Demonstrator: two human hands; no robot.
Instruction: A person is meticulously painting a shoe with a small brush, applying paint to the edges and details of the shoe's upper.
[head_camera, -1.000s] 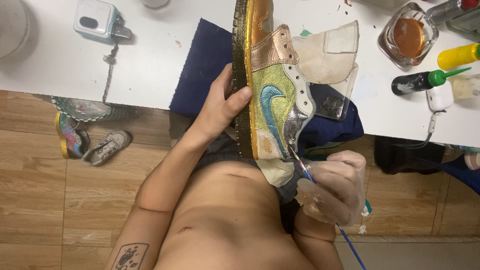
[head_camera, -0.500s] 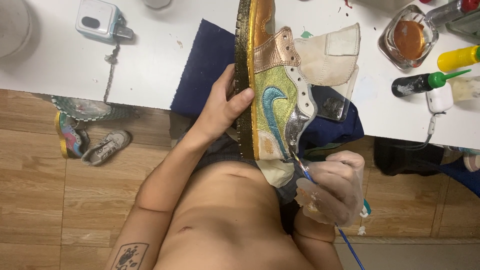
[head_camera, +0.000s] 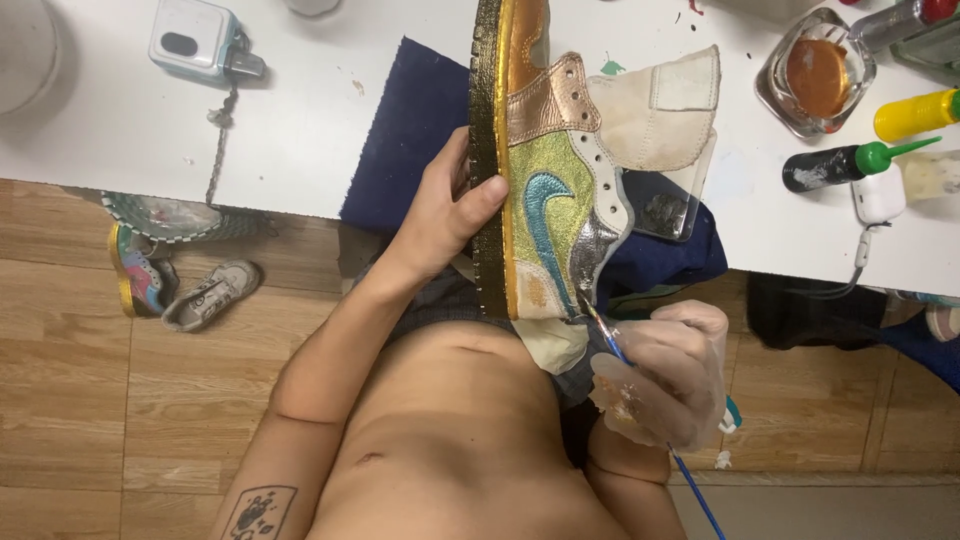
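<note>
Painting a shoe over the desk edge.
Left hand clamped on the sole at 9 o'clock; gloved right hand pinching a brush, tip touching the shoe at 5 o'clock.

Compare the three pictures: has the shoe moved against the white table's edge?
No. The shoe sits in the same spot against the table edge, gripped by the left hand, the right hand's brush tip at its heel.

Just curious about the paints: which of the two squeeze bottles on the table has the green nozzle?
The black bottle, lying on its side beside the glass jar. The other bottle, farther right, is yellow all over, cap included.
</note>
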